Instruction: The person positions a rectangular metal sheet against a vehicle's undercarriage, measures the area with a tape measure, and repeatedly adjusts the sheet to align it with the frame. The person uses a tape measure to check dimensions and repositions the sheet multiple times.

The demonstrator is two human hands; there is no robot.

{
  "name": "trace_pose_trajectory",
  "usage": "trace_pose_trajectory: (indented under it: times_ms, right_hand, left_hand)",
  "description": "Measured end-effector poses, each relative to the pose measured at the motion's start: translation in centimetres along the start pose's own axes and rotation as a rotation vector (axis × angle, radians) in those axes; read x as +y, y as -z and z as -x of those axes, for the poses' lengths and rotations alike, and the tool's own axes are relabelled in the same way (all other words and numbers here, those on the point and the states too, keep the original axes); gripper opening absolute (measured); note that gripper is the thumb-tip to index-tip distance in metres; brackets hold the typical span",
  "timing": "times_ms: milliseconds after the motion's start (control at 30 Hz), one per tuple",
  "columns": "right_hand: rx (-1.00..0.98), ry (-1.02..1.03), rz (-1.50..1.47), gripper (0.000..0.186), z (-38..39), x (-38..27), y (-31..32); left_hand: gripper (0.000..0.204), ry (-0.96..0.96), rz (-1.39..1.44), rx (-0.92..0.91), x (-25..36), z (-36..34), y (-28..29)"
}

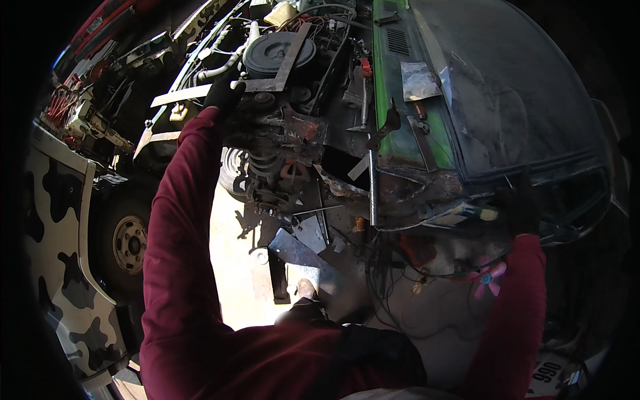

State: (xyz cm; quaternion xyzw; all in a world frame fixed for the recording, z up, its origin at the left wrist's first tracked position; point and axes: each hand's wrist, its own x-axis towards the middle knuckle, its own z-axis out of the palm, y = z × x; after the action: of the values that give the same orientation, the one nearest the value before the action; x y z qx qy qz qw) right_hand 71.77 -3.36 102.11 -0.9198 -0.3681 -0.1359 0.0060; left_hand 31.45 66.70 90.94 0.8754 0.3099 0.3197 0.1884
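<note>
My left hand, in a dark glove, reaches over the open engine bay. It is closed around the corner region of a flat, L-shaped metal square, one arm of which lies across the round black air filter housing. A pale strip sticks out on the hand's other side and looks like part of the same piece. My right hand, also dark-gloved, is by the lower corner of the windshield. Deep shadow hides its fingers, and a thin light sliver shows just above it.
On the green cowl lie a clear plastic bag and small tools. A metal tube stands out from the body edge. Metal sheets and cables lie on the ground near my foot. A camouflage-painted vehicle stands at left.
</note>
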Motion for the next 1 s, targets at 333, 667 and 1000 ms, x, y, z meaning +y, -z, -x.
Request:
trace_pose_trajectory:
  times_ms: [333,667,1000]
  right_hand:
    - [-0.158,0.100,0.382,0.016,-0.5,-0.4,0.6]
    - [-0.100,-0.170,0.025,0.100,-0.6,-3.9,3.5]
    - [-0.093,-0.138,0.218,0.102,-1.0,-2.4,1.6]
  left_hand:
    - [0.070,0.070,-0.743,-0.544,-1.8,-4.9,-0.5]
    - [0.034,-0.014,-0.023,-0.106,-2.2,-4.5,1.9]
    - [0.033,-0.278,0.019,0.158,8.8,0.1,14.4]
